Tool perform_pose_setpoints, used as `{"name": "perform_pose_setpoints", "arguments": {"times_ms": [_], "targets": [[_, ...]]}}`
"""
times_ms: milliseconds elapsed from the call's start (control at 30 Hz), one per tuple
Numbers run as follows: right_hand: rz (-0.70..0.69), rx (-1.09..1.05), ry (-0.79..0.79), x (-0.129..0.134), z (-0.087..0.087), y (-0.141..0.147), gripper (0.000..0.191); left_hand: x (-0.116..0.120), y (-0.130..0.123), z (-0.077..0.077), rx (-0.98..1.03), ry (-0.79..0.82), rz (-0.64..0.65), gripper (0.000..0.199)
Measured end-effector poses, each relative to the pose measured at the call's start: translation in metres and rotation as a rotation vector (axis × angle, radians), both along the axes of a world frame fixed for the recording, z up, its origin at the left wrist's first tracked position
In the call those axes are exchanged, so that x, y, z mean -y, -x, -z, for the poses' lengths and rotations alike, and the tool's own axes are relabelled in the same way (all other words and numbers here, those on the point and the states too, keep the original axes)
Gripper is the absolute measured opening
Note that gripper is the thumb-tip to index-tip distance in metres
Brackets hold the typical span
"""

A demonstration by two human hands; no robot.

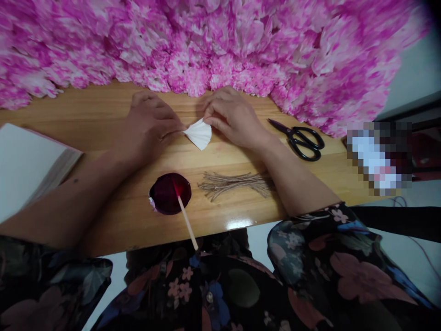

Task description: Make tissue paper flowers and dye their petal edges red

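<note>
A small white pleated fan-shaped piece (200,134) is held between my two hands above the wooden table. My left hand (149,124) pinches its narrow end, fingers closed. At its wide upper edge, the thumb and fingers of my right hand (230,115) are pinched together on it. Nearer to me sits a round dish of dark red liquid (167,195), with a light wooden stick (188,223) resting in it and sticking out toward me. A bundle of thin brown twigs (236,183) lies to the right of the dish.
Black-handled scissors (303,140) lie right of my right hand. Pink and white artificial flowers (206,46) line the back of the wooden table (237,214). An open book or pad (31,161) is at the left. A blurred-out object (375,158) is at the right edge.
</note>
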State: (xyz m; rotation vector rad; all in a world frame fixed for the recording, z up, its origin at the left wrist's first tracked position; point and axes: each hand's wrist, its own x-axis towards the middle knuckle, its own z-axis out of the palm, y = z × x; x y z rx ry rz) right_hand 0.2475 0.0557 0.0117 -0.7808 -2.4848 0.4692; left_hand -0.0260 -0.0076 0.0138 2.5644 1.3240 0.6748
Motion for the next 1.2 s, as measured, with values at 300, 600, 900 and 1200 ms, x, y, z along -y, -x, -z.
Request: {"name": "perform_pose_setpoints", "arguments": {"times_ms": [300, 600, 900, 1200], "targets": [[0.144, 0.027, -0.062, 0.018, -0.019, 0.000, 0.029, -0.003, 0.010, 0.005, 0.030, 0.013, -0.050, 0.044], [0.105, 0.083, -0.006, 0.013, -0.008, 0.002, 0.022, -0.003, 0.010, 0.006, 0.012, 0.087, -0.070, 0.044], [0.062, 0.050, -0.016, 0.003, 0.003, -0.001, 0.019, -0.002, 0.003, 0.007, 0.013, -0.017, 0.000, 0.040], [0.090, -0.072, -0.080, 0.007, -0.001, -0.001, 0.021, -0.009, 0.009, 0.019, 0.038, -0.052, -0.040, 0.045]]}}
